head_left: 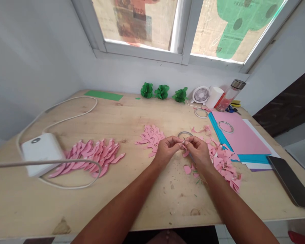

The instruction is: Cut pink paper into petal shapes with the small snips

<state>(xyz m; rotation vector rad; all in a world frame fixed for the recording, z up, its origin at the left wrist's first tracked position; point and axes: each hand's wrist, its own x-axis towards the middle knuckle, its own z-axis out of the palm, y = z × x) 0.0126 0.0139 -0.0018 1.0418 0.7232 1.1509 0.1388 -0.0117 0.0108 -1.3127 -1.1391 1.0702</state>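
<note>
Head: left fingers (pixel 177 146) and right fingers (pixel 192 139) closely pinch a pale scrap (pixel 183 142).

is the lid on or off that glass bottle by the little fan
On: the metal lid sits over the top of the glass bottle, covering its mouth.

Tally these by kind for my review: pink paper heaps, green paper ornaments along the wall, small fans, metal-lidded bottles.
Pink paper heaps: 3
Green paper ornaments: 3
Small fan: 1
Metal-lidded bottle: 1
Total: 8
</note>
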